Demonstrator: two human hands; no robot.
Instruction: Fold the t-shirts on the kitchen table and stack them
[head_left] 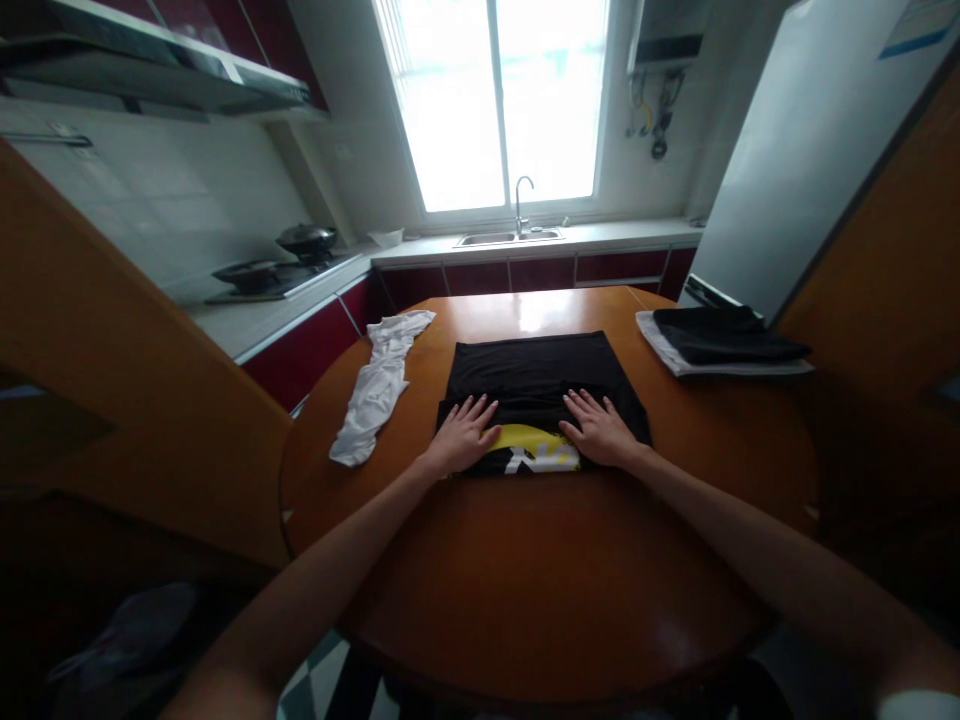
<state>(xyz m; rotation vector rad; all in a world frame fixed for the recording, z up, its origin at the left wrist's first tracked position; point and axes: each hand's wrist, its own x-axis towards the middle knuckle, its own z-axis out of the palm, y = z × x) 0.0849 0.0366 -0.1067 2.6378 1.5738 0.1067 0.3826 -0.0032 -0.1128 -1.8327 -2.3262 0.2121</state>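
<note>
A black garment [536,365] with a yellow and white print lies partly folded on the round wooden table [555,580]. Its near part is folded over, so the print shows along the near edge. My left hand [463,436] rests flat on the left side of the fold, fingers spread. On the right side, my right hand [600,428] presses down the same way, palm on the cloth. Neither hand grips the fabric.
A crumpled white garment [379,385] lies at the table's left. Folded black cloth [724,335] sits over folded white cloth [682,366] at the right, near the fridge [810,150]. Beyond the table are a sink [487,240] and a stove with pans [306,240].
</note>
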